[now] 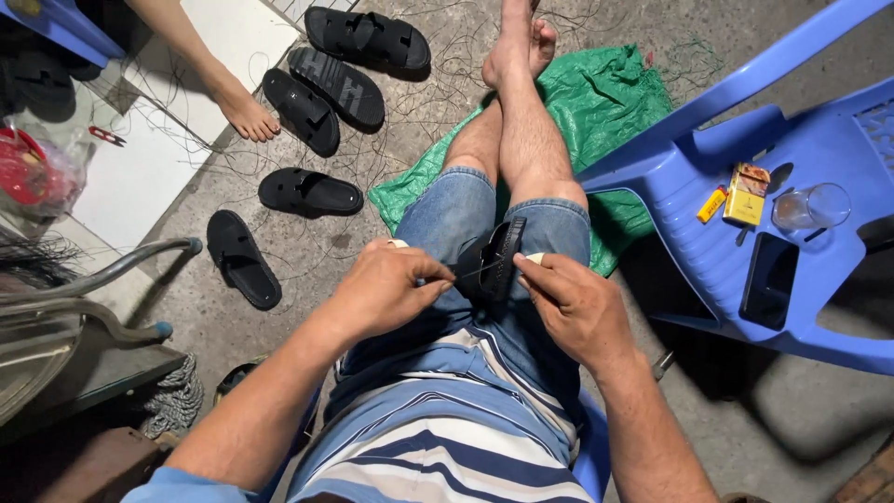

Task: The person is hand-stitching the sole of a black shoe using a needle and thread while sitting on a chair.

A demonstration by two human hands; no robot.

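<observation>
I sit with my legs stretched out over a green plastic sheet (596, 102). A black sandal strap piece (498, 256) rests upright on my lap between my thighs. My left hand (386, 284) pinches a thin dark thread (470, 273) that runs across to the black piece. My right hand (573, 303) pinches the other end of the thread beside the piece, thumb taped in white. Both hands are closed on the thread, a few centimetres apart.
Several black sandals (307, 191) lie on the concrete floor at left among loose threads. Another person's bare foot (244, 114) is near them. A blue plastic chair (745, 177) at right holds a dark phone (768, 279), a glass (815, 207), a yellow box (747, 194) and a lighter (712, 205).
</observation>
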